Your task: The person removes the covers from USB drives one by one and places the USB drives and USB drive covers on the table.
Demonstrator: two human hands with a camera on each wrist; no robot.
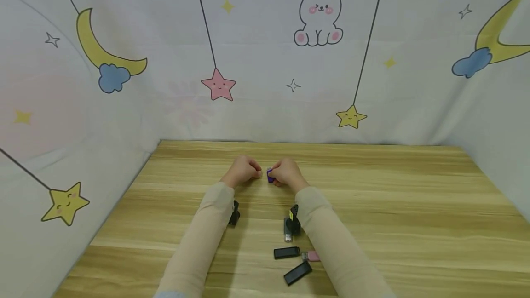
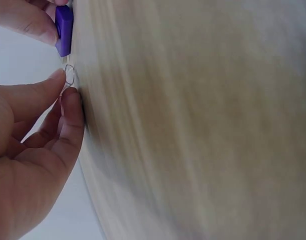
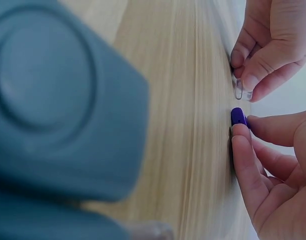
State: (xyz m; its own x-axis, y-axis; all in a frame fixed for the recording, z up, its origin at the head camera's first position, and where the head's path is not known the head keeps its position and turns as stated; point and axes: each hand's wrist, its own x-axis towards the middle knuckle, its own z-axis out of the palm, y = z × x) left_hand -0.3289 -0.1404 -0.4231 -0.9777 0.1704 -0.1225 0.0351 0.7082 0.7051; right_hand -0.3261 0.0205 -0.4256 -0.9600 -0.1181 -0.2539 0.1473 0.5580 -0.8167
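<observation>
My left hand (image 1: pixel 242 170) pinches a small clear cap (image 3: pixel 247 95) between thumb and fingertips. A thin wire loop stands out from it in the left wrist view. Just to the right, my right hand (image 1: pixel 287 174) holds a small purple USB stick (image 2: pixel 64 31) between thumb and fingers, low over the wooden table. The stick's near end faces the clear cap, with a narrow gap between the two. Fingers hide part of both pieces.
Nearer the body lie a grey USB stick (image 1: pixel 287 230), a black USB stick (image 1: pixel 286 253), a pink USB stick (image 1: pixel 313 256) partly under the right sleeve, and another black stick (image 1: pixel 297 273). The grey one looms large in the right wrist view. Printed cloth walls surround the table (image 1: pixel 393 183).
</observation>
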